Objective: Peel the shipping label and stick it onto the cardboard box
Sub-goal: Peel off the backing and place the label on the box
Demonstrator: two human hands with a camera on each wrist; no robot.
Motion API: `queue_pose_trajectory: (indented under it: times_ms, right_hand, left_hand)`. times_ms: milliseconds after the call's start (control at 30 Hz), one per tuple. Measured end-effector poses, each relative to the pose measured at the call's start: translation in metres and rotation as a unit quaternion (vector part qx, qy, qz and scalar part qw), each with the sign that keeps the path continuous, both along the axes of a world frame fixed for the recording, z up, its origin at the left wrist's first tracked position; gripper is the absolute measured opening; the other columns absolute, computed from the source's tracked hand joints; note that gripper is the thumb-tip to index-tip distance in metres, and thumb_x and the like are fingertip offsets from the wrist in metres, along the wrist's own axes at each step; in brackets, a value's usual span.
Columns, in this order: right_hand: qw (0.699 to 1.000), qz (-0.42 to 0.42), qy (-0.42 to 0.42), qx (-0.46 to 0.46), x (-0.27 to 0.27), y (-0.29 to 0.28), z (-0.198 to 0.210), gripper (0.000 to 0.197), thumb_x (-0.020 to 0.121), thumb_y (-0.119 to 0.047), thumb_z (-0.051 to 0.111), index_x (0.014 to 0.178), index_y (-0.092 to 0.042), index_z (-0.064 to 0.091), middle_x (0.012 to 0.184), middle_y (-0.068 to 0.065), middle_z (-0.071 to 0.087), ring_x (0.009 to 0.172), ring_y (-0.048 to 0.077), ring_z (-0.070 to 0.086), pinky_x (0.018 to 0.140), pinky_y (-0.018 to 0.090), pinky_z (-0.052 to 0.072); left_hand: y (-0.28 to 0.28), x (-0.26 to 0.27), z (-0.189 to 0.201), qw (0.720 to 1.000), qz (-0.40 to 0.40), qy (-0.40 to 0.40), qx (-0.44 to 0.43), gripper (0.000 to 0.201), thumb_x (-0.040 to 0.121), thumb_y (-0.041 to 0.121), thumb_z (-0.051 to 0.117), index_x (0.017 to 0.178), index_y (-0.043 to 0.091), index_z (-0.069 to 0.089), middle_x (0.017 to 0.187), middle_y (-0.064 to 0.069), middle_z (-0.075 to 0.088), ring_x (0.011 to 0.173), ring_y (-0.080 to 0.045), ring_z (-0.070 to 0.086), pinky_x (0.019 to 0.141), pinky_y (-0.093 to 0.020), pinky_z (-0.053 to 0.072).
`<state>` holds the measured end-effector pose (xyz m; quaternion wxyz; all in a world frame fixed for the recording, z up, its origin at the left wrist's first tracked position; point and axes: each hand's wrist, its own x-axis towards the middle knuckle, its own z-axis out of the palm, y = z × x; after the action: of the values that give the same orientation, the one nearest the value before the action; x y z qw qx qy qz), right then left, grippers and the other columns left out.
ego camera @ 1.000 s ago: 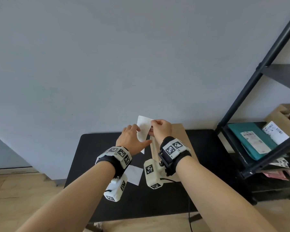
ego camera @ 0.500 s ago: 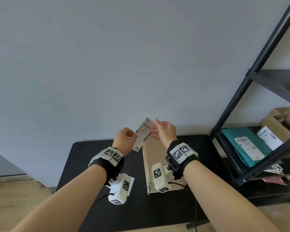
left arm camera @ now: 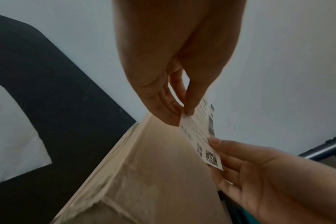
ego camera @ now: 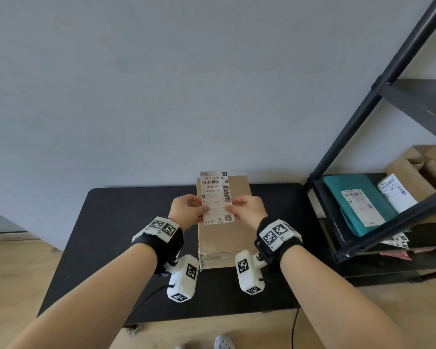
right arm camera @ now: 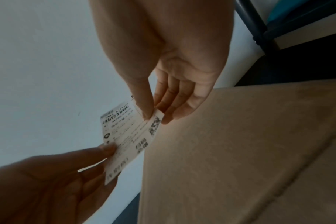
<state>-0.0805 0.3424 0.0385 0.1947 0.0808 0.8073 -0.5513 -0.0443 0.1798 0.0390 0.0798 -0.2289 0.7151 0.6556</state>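
Observation:
A white shipping label (ego camera: 215, 197) with barcodes faces me, printed side up, held in the air over the brown cardboard box (ego camera: 227, 240). My left hand (ego camera: 198, 210) pinches the label's left edge between thumb and fingers. My right hand (ego camera: 233, 210) pinches its right edge. The box lies flat on the black table (ego camera: 126, 222), just below the hands. The left wrist view shows the left hand (left arm camera: 184, 116) pinching the label (left arm camera: 199, 133) above the box (left arm camera: 153, 174). In the right wrist view the right hand (right arm camera: 155, 117) nips the label (right arm camera: 125, 136) near its QR code.
A white backing sheet (left arm camera: 11, 136) lies on the table left of the box. A black metal rack (ego camera: 378, 102) stands at the right, holding a teal mailer (ego camera: 358, 202) with a label and open cardboard boxes (ego camera: 423, 167). A grey wall rises behind the table.
The label has turned from blank side, then tilted, to printed side facing me. Both hands have come down and now hold its two side edges over the box.

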Motion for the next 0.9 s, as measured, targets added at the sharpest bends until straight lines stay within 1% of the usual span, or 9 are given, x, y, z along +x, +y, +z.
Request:
queue_pose_trajectory:
  times_ms: [100,167,200,267,333,467,567,733,900]
  right_hand:
    - [1.0,-0.004,-0.003,0.017,0.002,0.009,-0.012,0.012,0.08,-0.006,0.072,0.091,-0.007,0.066,0.107,0.016,0.07,0.098,0.027,0.068,0.093,0.042,0.054]
    - [0.999,-0.002,0.005,0.04,0.002,0.014,-0.019,0.008,0.08,-0.011,0.072,0.085,-0.012,0.066,0.105,0.014,0.071,0.097,0.027,0.068,0.092,0.043,0.054]
    - [0.998,0.002,0.009,0.054,0.002,0.015,-0.021,0.008,0.081,-0.013,0.072,0.087,-0.011,0.066,0.104,0.013,0.071,0.096,0.027,0.068,0.091,0.043,0.055]
    - [0.997,0.013,0.016,0.077,0.002,0.017,-0.026,0.012,0.082,-0.015,0.071,0.092,-0.009,0.066,0.102,0.012,0.07,0.094,0.026,0.068,0.088,0.042,0.056]
    - [0.995,0.024,0.025,0.09,0.002,0.018,-0.027,0.009,0.082,-0.015,0.07,0.089,-0.012,0.065,0.1,0.01,0.07,0.093,0.025,0.068,0.086,0.04,0.057]
    - [0.991,0.038,0.041,0.121,0.0,0.018,-0.027,0.014,0.083,-0.016,0.069,0.094,-0.009,0.065,0.1,0.007,0.069,0.085,0.016,0.064,0.076,0.026,0.053]
    - [0.986,0.041,0.048,0.151,0.001,0.017,-0.027,0.018,0.083,-0.017,0.07,0.097,-0.01,0.063,0.098,0.005,0.067,0.081,0.014,0.061,0.072,0.025,0.05]
    - [0.982,0.037,0.053,0.175,0.001,0.017,-0.028,0.025,0.082,-0.018,0.071,0.101,-0.012,0.057,0.102,0.005,0.066,0.081,0.014,0.06,0.067,0.023,0.047]
    - [0.981,0.029,0.059,0.184,0.004,0.016,-0.03,0.025,0.082,-0.018,0.07,0.101,-0.013,0.055,0.101,0.005,0.067,0.081,0.014,0.061,0.068,0.025,0.051]
  left_hand:
    - [0.009,0.001,-0.009,0.999,0.01,-0.026,-0.021,0.013,0.084,-0.006,0.065,0.091,0.002,0.057,0.095,-0.017,0.065,0.091,-0.03,0.067,0.07,-0.031,0.059]
    - [0.015,0.001,-0.015,0.998,0.024,-0.03,-0.049,0.027,0.081,-0.003,0.068,0.105,0.0,0.057,0.089,-0.01,0.063,0.088,-0.027,0.066,0.069,-0.03,0.059]
    - [0.017,0.001,-0.018,0.996,0.028,-0.03,-0.079,0.032,0.08,0.0,0.071,0.108,0.001,0.057,0.09,-0.008,0.063,0.087,-0.025,0.066,0.074,-0.033,0.058]
    - [0.021,0.002,-0.023,0.991,0.029,-0.032,-0.128,0.034,0.077,0.006,0.075,0.106,0.005,0.057,0.092,-0.007,0.065,0.09,-0.025,0.067,0.084,-0.039,0.056]
    - [0.025,0.004,-0.024,0.988,0.021,-0.037,-0.147,0.032,0.076,0.008,0.076,0.101,0.009,0.056,0.087,-0.003,0.065,0.091,-0.025,0.068,0.086,-0.042,0.056]
    - [0.03,0.004,-0.027,0.983,0.013,-0.025,-0.182,0.036,0.076,0.007,0.076,0.106,0.007,0.056,0.071,0.007,0.058,0.08,-0.017,0.062,0.079,-0.034,0.054]
    - [0.032,0.003,-0.025,0.979,0.008,-0.017,-0.204,0.037,0.076,0.006,0.075,0.107,0.007,0.054,0.072,0.011,0.053,0.078,-0.014,0.057,0.072,-0.026,0.047]
    - [0.033,0.0,-0.026,0.977,0.003,-0.014,-0.211,0.038,0.075,0.006,0.075,0.107,0.007,0.054,0.075,0.009,0.055,0.077,-0.013,0.057,0.065,-0.022,0.046]
    - [0.034,-0.001,-0.026,0.976,-0.01,-0.017,-0.218,0.038,0.075,0.006,0.076,0.107,0.009,0.054,0.074,0.01,0.056,0.081,-0.017,0.062,0.075,-0.03,0.055]
